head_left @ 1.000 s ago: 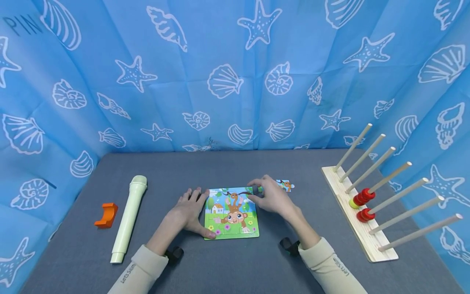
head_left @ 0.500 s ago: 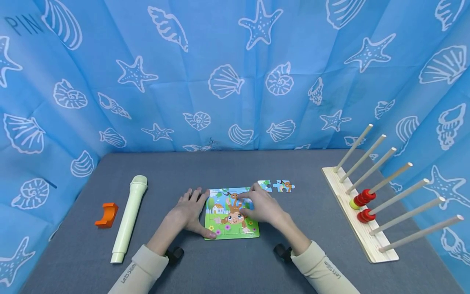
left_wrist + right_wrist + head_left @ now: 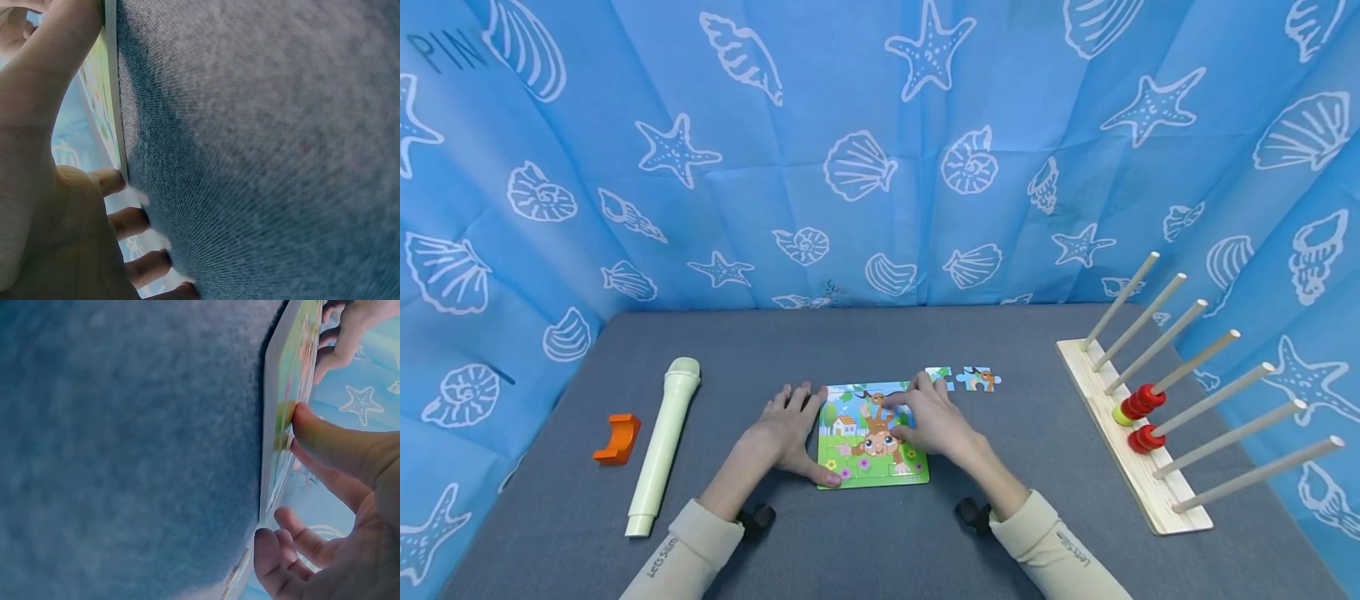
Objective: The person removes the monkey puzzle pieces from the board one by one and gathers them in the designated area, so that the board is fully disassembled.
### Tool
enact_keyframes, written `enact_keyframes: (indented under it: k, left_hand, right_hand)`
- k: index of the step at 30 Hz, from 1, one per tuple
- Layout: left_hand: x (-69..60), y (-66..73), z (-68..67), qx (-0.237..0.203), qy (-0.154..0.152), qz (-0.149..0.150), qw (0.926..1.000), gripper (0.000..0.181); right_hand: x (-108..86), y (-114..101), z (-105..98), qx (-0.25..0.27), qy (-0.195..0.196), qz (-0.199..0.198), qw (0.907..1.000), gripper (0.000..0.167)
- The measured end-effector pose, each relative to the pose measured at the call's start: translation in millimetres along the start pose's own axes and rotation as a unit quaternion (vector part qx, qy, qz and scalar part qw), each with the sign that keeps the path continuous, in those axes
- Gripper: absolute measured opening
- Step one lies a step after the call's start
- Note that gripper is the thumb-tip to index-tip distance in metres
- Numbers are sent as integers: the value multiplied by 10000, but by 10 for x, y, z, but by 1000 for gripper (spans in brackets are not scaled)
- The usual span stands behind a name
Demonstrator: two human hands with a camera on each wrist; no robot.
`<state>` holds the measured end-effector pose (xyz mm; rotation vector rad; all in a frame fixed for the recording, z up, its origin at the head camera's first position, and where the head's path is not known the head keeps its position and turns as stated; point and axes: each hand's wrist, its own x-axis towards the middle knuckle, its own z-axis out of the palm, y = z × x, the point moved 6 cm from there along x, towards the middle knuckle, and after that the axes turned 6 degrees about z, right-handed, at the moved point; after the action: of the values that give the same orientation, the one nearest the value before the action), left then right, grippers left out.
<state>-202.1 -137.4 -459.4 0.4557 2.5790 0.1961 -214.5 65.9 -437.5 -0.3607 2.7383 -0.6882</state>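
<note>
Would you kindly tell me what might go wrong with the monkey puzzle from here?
The right hand touches the puzzle and might nudge part of the picture out of line. Two loose pieces lie just beyond that hand and could get knocked. The left hand rests at the puzzle's left side; slipping might shift everything.

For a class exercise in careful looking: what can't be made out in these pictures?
Head view: the puzzle's upper right part; the right hand covers it.
Head view: part of the loose piece nearest that hand; the hand hides it.
Left wrist view: the left hand's thumb tip; the top edge cuts it off.
Right wrist view: the puzzle's picture; too slanted to read.
</note>
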Motion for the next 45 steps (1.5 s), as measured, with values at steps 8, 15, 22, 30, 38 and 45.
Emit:
enact_keyframes:
  k: [8, 15, 22, 30, 38, 45]
  left_hand:
    - [-4, 2, -7, 17, 18, -4, 10000, 139]
    - [-7, 5, 0, 0, 94, -40, 9999, 139]
    - [-7, 2, 6, -66, 110, -72, 9999, 138]
    - [-6, 0, 10, -86, 96, -88, 9999, 138]
    - [-2, 3, 10, -46, 78, -68, 9999, 139]
    - [-3, 6, 1, -24, 54, -65, 10000, 139]
  right_hand:
    - [11, -18, 16, 76, 45, -27, 10000, 34]
    - [4, -18, 21, 79, 94, -81, 9999, 33]
    - [9, -18, 18, -49, 181, -148, 9997, 33]
    - [28, -43, -20, -6, 415, -241, 9988, 46]
    - [35, -48, -20, -71, 459, -273, 9986, 68]
    - [26, -49, -56, -137, 546, -304, 9980, 65]
